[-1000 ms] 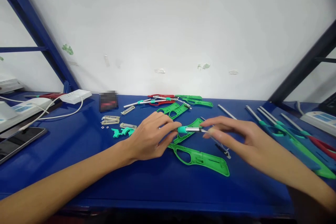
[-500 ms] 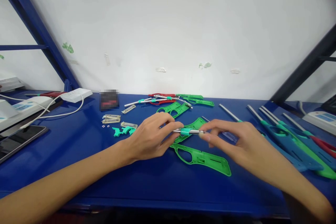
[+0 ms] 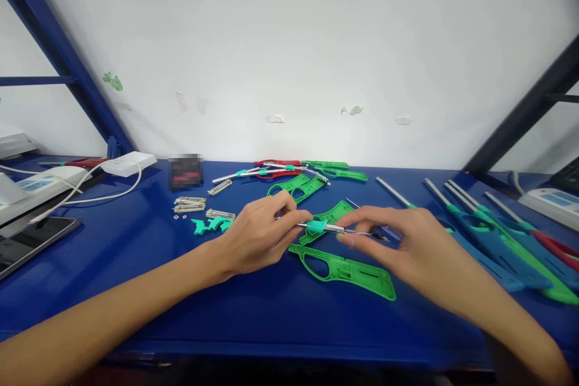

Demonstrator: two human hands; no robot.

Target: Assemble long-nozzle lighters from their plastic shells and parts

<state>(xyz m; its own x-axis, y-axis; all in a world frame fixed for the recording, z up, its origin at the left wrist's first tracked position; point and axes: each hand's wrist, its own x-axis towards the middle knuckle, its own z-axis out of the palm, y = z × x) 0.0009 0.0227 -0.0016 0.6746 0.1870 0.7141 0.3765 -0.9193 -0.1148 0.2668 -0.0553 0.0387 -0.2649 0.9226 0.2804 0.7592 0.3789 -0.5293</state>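
Note:
A thin metal lighter tube (image 3: 333, 228) with a teal collar (image 3: 316, 227) is held level above the table. My left hand (image 3: 262, 230) is closed on the tube's left part, its fingers hiding that end. At the other end, my right hand (image 3: 384, 235) pinches the tube between thumb and forefinger. From this end a thin pale wire (image 3: 359, 233) runs between the fingers to a small dark piece (image 3: 379, 236). Below lie two green lighter handle halves, the nearer one (image 3: 348, 271) with its hollow inside upward and the farther one (image 3: 337, 213) partly behind the tube.
Teal trigger pieces (image 3: 205, 226) and clear fuel tanks (image 3: 190, 202) lie left of my hands. More green shells (image 3: 312, 187) and red shells (image 3: 283, 174) lie behind. Several assembled lighters (image 3: 488, 241) line the right side. A phone (image 3: 34, 247) and power strip (image 3: 49, 184) are at left.
The right fingers have parted slightly and shifted left along the tube's end, and the wire and dark piece now show between them. The left hand keeps its grip.

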